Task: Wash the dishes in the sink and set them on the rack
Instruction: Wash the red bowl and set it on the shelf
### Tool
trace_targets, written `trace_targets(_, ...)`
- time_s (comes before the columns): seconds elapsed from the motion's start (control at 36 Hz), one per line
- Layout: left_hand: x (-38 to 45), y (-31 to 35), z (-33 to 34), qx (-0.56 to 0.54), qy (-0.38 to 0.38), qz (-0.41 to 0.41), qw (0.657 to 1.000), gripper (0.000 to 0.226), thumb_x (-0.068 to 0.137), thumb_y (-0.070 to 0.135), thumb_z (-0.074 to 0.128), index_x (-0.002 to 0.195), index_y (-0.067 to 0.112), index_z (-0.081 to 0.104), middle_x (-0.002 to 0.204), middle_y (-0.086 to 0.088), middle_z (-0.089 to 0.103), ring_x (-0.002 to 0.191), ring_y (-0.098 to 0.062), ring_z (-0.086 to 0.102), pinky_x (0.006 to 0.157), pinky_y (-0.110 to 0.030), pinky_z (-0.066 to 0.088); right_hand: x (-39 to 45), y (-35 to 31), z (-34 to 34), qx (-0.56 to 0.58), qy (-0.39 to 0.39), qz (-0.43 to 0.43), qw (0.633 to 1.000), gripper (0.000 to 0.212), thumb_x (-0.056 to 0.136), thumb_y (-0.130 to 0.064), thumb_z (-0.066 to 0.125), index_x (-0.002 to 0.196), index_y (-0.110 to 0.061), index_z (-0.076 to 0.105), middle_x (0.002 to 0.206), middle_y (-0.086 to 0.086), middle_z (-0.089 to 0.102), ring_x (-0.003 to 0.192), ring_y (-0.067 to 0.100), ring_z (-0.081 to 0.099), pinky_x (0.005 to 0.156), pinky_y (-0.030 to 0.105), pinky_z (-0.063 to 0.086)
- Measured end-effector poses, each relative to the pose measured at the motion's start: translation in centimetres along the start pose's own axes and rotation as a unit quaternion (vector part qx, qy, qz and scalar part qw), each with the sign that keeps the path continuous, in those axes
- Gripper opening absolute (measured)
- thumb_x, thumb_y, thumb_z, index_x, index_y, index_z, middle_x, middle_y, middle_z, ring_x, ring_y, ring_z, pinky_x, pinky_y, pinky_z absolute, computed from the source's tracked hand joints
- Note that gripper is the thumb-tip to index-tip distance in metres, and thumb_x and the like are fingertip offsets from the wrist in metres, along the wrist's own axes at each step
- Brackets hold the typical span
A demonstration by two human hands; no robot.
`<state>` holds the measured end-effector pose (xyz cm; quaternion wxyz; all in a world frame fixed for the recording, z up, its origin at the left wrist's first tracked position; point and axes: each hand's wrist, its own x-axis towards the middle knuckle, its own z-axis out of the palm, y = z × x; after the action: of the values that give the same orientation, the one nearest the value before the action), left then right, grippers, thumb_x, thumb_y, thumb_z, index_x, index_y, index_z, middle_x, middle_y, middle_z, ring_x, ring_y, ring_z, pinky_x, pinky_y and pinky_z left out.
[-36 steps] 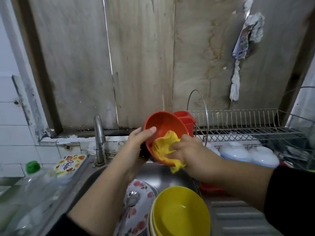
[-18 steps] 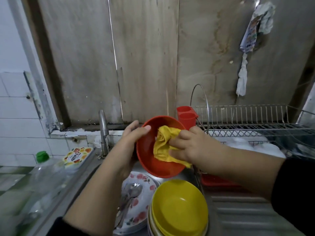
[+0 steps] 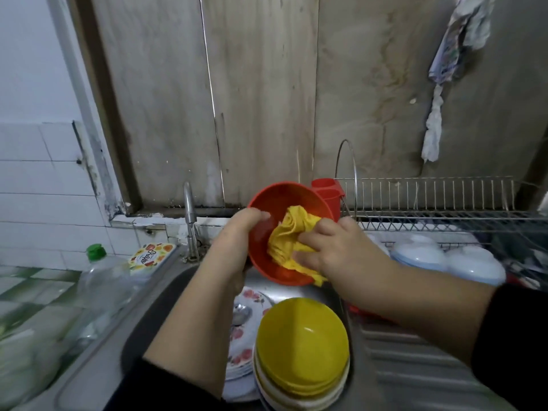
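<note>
**Red bowl, mid-scrub: slip hazards logged**

Red plastic bowl [image 3: 284, 232], tilted on edge above the sink [image 3: 166, 295], mouth turned toward the camera. Gripped at its left rim by the left hand [image 3: 234, 247], thumb hooked over the lip, remaining fingers hidden behind the wall. Scrubbed inside with a bunched yellow cloth [image 3: 292, 244], pinched and pressed into the bowl by the curled fingers of the right hand [image 3: 335, 250].

Stacked directly below, near side of the basin: yellow bowls [image 3: 302, 336] on a white pile, beside floral plates [image 3: 246, 336] bearing a spoon [image 3: 241, 311]. Wire rack [image 3: 430, 203] to the right, carrying a red cup [image 3: 327, 192] and pale upturned bowls [image 3: 444, 258].

Risks judged:
- Single-edge hold on wet plastic; likely to slip under a hard push from the cloth, and to drop onto the stack beneath.
- Stack itself tall and unevenly built; liable to topple if struck.
- Cloth tail hanging past the lower rim; apt to drag over unwashed ware.
</note>
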<state>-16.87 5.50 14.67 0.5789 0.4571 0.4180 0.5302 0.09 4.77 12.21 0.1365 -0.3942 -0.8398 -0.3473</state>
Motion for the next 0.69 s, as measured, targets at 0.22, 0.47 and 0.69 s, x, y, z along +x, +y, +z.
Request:
trace_targets(0.22,-2.3,-3.5,1.9,-0.048,-0.003,0.078,0.996,0.075,0.063,0.025,0.078,0.129,0.024,0.044,0.114,-0.008,0.065,0.099,-0.025,0.065,0.083,-0.039,0.053,-1.1,-2.0,-0.8,0.267,-0.014,0.099,0.958,0.031,0.062,-0.004,0.077,0.080,-0.027,0.067,0.088,-0.009,0.062,0.091,0.022,0.048,0.069,0.034,0.026)
trace_targets(0.47,-3.2,-3.5,3.9,-0.078,0.112,0.097,0.986,0.035,0.074,0.030,0.062,0.107,0.018,0.061,0.095,-0.008,0.069,0.090,-0.028,0.063,0.082,-0.043,0.048,-2.5,-1.4,-1.0,0.142,-0.025,0.070,0.987,0.035,0.041,-0.023,0.084,0.072,-0.031,0.071,0.077,-0.011,0.065,0.075,0.022,0.059,0.059,0.031,0.031)
trace_targets(0.69,-4.6,-1.2,2.2,0.023,-0.025,0.051,0.998,0.036,0.079,0.030,0.062,0.112,0.014,0.059,0.092,-0.006,0.072,0.079,-0.022,0.067,0.068,-0.033,0.052,-3.4,0.0,-2.2,0.124,-0.048,0.010,0.991,0.029,0.057,-0.020,0.072,0.081,-0.036,0.073,0.087,-0.015,0.067,0.081,0.019,0.057,0.066,0.031,0.024)
